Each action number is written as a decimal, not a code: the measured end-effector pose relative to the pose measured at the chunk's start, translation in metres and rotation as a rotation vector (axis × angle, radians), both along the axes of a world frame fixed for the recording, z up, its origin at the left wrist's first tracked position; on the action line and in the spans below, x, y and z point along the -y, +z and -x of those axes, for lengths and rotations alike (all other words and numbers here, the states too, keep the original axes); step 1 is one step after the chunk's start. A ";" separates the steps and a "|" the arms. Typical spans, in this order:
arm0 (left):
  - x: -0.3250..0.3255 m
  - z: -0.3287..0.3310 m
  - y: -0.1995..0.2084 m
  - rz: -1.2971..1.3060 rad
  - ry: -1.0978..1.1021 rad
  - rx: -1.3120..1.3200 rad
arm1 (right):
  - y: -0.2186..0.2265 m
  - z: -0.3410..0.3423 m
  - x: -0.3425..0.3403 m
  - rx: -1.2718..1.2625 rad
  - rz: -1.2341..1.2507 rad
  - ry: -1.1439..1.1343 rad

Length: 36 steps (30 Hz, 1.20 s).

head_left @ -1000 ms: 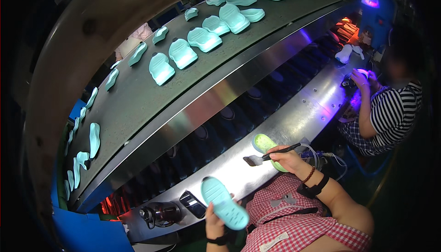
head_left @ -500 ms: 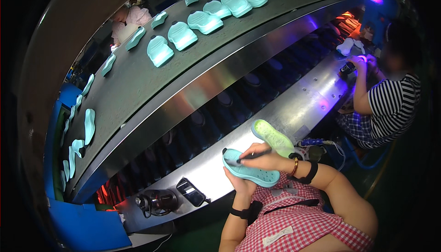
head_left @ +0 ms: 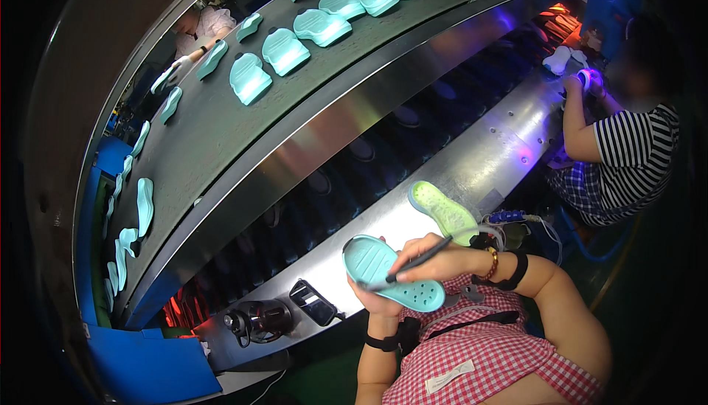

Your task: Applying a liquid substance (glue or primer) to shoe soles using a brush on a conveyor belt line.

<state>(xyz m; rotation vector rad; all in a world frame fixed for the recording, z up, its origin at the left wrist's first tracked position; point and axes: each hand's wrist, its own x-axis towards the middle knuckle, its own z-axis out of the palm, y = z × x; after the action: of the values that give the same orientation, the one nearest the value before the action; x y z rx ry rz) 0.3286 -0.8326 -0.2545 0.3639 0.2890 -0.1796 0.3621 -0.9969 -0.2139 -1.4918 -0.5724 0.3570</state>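
A light teal shoe sole [head_left: 372,257] with grooves and a cluster of small holes is held tilted in front of me. My left hand [head_left: 377,303] grips it from below, along its near edge. In my right hand [head_left: 435,259] is a black-handled brush [head_left: 424,256], held like a pen. Its bristle end is down at the sole's near rim, beside my left fingers, and looks blurred. Just beyond my right hand, a yellow-green sole [head_left: 441,207] with a teal rim lies on the metal ledge [head_left: 383,220].
A phone [head_left: 313,302] and a dark bottle [head_left: 259,322] sit on the ledge to the left. Beyond it, a conveyor belt [head_left: 214,139] carries several teal soles. A co-worker in a striped shirt [head_left: 634,147] sits at right. Another person [head_left: 203,25] stands across the belt.
The brush has moved from the sole's far end to its near rim, and the sole has turned more face-up. Across the belt, the other person's gloved hand now reaches to a sole.
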 end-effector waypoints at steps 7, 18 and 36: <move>0.001 -0.007 0.017 0.025 0.059 0.108 | 0.002 -0.006 0.014 -0.153 -0.077 0.007; -0.015 -0.019 0.022 -0.193 0.315 0.370 | 0.004 0.010 0.029 0.189 -0.057 0.187; 0.031 -0.001 0.038 -0.148 0.210 0.157 | -0.019 0.014 0.024 -0.452 -0.449 0.034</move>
<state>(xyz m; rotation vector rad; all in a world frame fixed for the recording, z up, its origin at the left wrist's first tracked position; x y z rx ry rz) 0.3293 -0.8636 -0.2167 0.4882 0.1842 0.0774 0.3479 -1.0209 -0.2326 -0.9301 -0.2884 0.5349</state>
